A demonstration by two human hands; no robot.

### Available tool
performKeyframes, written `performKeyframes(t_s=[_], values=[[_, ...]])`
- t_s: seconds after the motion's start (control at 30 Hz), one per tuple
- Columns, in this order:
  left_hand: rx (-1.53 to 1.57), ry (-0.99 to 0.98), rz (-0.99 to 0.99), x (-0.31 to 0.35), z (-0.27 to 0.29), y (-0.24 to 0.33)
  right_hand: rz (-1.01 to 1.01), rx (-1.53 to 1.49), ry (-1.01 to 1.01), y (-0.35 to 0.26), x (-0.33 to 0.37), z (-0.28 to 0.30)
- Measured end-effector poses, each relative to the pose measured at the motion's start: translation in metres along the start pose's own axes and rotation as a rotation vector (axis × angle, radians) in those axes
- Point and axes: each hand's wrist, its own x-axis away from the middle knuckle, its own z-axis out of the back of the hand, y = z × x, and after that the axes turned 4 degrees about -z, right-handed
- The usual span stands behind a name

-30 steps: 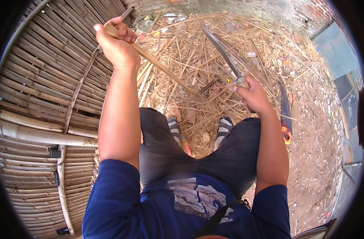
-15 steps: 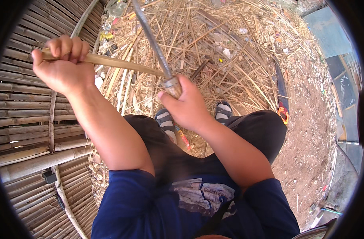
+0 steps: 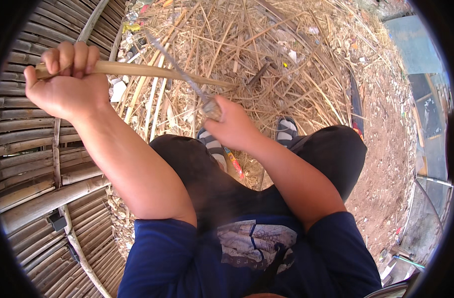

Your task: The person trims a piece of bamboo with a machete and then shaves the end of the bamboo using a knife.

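My left hand [image 3: 72, 89] is closed around one end of a split bamboo strip [image 3: 132, 69], held up by the bamboo wall. The strip runs to the right and ends over the littered ground. In my right hand [image 3: 235, 123] is the wooden handle of a long-bladed knife [image 3: 175, 63]. Its blade slants up and to the left, crossing the strip in the picture near the strip's right-hand part. Whether edge and bamboo touch there, I cannot tell. Part of the handle is hidden by my fingers.
A slatted bamboo wall [image 3: 25, 119] stands close on my left. Heaps of bamboo slivers [image 3: 247, 47] cover the ground ahead. Past my right knee lies a dark saw-like tool [image 3: 356, 102], partly hidden. A colourful strip [image 3: 235, 164] lies between my sandalled feet. Bluish panels [image 3: 414, 44] line the right side.
My left hand has shifted a little left. The blade has tilted further left, and more of the strip's far end shows to the right of it.
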Motion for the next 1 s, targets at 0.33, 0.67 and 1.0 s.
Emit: performKeyframes(t_s=[0.33, 0.67, 1.0], values=[[-0.131, 0.167, -0.046, -0.013, 0.023, -0.001, -0.171, 0.032, -0.085, 0.035, -0.009, -0.005], [-0.189, 0.202, -0.106, -0.005, -0.01, -0.009, -0.219, 0.147, 0.139, 0.121, -0.017, -0.013], [-0.312, 0.294, -0.202, 0.001, -0.023, -0.013, -0.002, -0.016, 0.009, 0.027, -0.011, -0.015]])
